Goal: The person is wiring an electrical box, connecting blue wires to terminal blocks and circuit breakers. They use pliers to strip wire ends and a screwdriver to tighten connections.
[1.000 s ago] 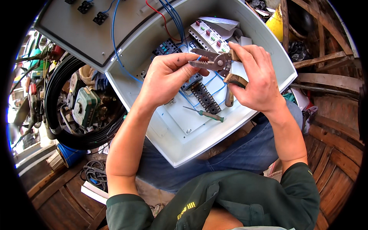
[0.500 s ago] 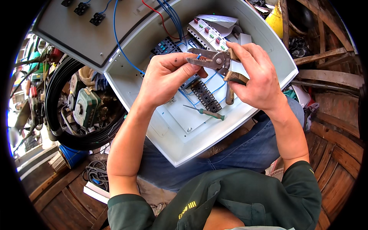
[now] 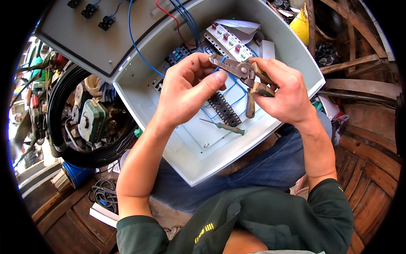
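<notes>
My right hand [image 3: 287,89] is closed round the worn handles of wire-stripping pliers [image 3: 237,70], whose jaws point left and look nearly closed. A short piece of blue wire [image 3: 223,59] crosses the jaws. My left hand [image 3: 179,93] is at the jaw tips, its fingers curled about the wire and its thumb stretched towards the pliers; the exact hold is partly hidden. Below the hands, inside a grey enclosure [image 3: 192,171], are a black terminal socket strip [image 3: 224,109] and a screwdriver [image 3: 228,128] with a green-brown handle.
White breakers [image 3: 228,42] with red and green buttons and a dark contactor [image 3: 177,55] are mounted further back. The enclosure's door [image 3: 97,42] lies open at the upper left, with blue wires running from it. A black cable coil [image 3: 55,114] is at left, a yellow container [image 3: 300,25] at upper right.
The plier jaws have closed further on the blue wire. My left thumb has moved away from the index finger, and the view has shifted slightly.
</notes>
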Demonstrator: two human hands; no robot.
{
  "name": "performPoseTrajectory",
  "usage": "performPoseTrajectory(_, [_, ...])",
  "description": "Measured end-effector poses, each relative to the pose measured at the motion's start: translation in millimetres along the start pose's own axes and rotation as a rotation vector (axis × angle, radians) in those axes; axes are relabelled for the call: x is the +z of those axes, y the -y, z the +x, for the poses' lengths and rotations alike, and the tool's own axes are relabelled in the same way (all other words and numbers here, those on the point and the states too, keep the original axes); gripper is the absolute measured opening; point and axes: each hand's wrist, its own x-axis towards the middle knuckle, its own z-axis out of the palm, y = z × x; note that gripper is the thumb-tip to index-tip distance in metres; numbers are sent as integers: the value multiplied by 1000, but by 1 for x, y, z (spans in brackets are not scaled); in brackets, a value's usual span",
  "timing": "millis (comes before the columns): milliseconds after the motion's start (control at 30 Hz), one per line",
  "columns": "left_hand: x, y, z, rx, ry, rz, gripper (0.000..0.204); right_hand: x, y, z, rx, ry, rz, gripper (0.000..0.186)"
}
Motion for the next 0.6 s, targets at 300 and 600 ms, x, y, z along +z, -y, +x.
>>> performPoseTrajectory(300, [25,-5,14,187,-199,47,29,3,13,-4,272,-37,479,46])
performPoseTrajectory(600, [23,13,17,118,-211,209,22,-70,-15,16,263,-643,381,58])
